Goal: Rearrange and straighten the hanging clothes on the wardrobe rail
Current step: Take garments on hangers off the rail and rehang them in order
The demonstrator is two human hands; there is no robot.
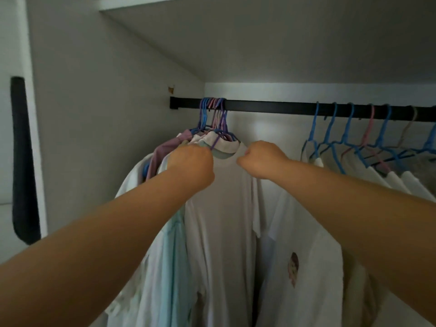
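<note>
A tight bunch of blue, purple and pink plastic hangers (215, 114) crowds the left end of the black metal wardrobe rail (271, 108); blue and pink plastic hangers (368, 135), spread apart, hang on its right. Between them hangs a white cotton T-shirt (224, 208).

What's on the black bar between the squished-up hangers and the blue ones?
Nothing. In the head view, the rail is bare between the bunched hangers and the spread-out blue hangers.

Dim, flat light with a soft bright patch on the back wall (259, 128) just above the hands, deep shadow under the shelf (259, 31) overhead, slight blur throughout, and wide-angle stretching of both forearms toward the lower corners.
</note>
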